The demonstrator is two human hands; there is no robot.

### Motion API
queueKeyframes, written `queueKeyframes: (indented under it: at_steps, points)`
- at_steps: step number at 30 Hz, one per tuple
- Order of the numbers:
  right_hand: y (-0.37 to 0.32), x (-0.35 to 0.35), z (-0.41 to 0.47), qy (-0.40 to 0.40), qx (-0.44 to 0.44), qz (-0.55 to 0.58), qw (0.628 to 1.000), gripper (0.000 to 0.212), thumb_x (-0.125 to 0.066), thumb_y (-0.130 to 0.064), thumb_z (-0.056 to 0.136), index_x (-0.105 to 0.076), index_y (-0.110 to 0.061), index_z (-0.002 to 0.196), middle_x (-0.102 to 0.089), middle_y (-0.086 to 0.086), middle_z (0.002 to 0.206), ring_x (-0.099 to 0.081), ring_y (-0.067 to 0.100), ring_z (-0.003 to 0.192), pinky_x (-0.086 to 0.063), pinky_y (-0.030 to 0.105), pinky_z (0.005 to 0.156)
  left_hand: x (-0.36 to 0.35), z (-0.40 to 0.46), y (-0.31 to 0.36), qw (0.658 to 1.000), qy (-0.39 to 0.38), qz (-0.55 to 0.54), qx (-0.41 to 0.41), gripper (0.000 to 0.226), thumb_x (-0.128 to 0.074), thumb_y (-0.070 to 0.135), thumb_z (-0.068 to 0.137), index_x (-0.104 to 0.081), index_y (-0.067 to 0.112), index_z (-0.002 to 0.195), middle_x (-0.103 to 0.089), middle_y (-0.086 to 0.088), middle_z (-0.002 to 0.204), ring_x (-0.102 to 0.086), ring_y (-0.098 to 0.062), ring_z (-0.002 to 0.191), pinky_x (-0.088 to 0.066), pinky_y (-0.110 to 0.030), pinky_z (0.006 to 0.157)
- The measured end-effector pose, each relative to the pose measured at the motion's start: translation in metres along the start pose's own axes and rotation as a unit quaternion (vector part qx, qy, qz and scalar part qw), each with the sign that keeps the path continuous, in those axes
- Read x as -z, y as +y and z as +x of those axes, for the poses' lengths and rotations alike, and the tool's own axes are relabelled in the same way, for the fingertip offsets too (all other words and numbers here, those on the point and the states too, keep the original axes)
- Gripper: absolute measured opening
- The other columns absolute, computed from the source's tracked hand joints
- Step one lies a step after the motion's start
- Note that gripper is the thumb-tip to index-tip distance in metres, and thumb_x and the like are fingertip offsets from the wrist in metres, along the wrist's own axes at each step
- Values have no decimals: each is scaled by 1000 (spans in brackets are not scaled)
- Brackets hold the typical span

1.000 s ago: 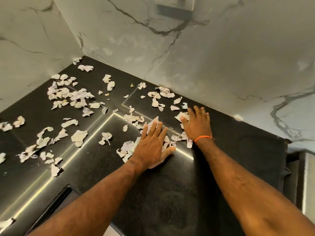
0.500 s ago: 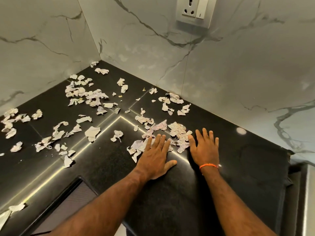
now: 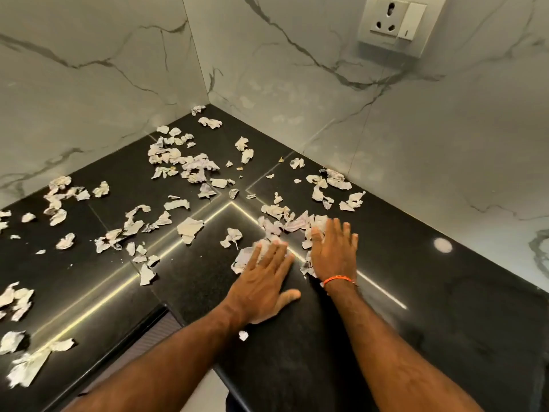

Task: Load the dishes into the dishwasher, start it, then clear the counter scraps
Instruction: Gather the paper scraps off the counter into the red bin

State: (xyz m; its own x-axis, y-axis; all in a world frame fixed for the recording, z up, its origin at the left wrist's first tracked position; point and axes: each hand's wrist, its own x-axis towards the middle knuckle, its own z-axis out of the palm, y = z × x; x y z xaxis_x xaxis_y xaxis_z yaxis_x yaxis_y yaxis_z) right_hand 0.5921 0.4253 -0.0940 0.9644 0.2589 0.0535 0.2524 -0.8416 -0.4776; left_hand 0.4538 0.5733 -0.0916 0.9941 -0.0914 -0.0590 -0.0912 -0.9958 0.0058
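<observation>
Torn paper scraps (image 3: 190,227) lie scattered over the black corner counter (image 3: 416,292), thickest toward the back corner and along the left. My left hand (image 3: 264,281) lies flat on the counter with straight fingers, its fingertips on a small heap of scraps (image 3: 246,257). Beside it my right hand (image 3: 334,252), with an orange band at the wrist, also lies flat, fingers spread, and presses on scraps (image 3: 300,224) gathered in front of it. One tiny scrap (image 3: 243,335) sits near the counter's front edge under my left forearm.
Marble walls meet at the back corner (image 3: 205,96). A wall socket with a switch (image 3: 398,22) is at the upper right. A dark recessed opening (image 3: 139,331) cuts into the counter at the lower left. The counter's front edge (image 3: 225,379) runs beneath my forearms.
Both flat hands have slid back toward me across the counter, dragging scraps with them. The right hand came nearer the left, and the view tilted up.
</observation>
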Motion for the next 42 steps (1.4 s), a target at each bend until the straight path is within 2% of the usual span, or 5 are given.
queueKeyframes:
  at_steps: [6, 14, 31, 37, 42]
  points:
    - [-19, -2, 39, 60, 84, 87, 991, 40, -33, -43, 104, -51, -22, 133, -57, 2, 132, -47, 23, 127, -34, 55, 112, 19, 30, -45, 992, 44, -28, 114, 77, -13, 67, 102, -10, 18, 162, 5, -10, 170, 15, -27, 155, 2, -55, 125]
    - [23, -13, 144, -16, -16, -59, 998, 60, -33, -52, 99, -41, -18, 147, -38, 11, 156, -32, 36, 144, -26, 56, 117, -1, 74, -13, 990, 8, -40, -135, 91, -26, 85, 89, -29, 25, 158, -13, -14, 169, 1, -31, 157, -3, -59, 124]
    - [-112, -84, 251, -105, 115, -53, 986, 55, -29, -50, 104, -39, -25, 153, -28, 3, 164, -18, 27, 152, -12, 50, 123, 19, 103, -187, 991, 32, -26, 128, 77, -12, 66, 99, -35, 19, 156, -25, -15, 166, -14, -33, 155, -3, -60, 123]
    - [-146, -83, 175, -182, 182, 182, 949, 44, -36, -42, 106, -54, -26, 143, -53, -4, 148, -42, 11, 141, -25, 37, 122, 32, 77, -189, 979, 92, -34, 178, 58, -31, 47, 101, -45, 19, 150, -39, -11, 159, -28, -30, 151, -15, -58, 122]
    - [-111, -72, 144, -100, 118, -83, 984, 56, -23, -47, 105, -36, -21, 153, -26, 2, 164, -17, 26, 153, -12, 50, 124, 53, 43, -172, 970, 77, -36, 226, 73, -30, 64, 98, -38, 17, 153, -33, -15, 161, -22, -34, 152, -13, -59, 123]
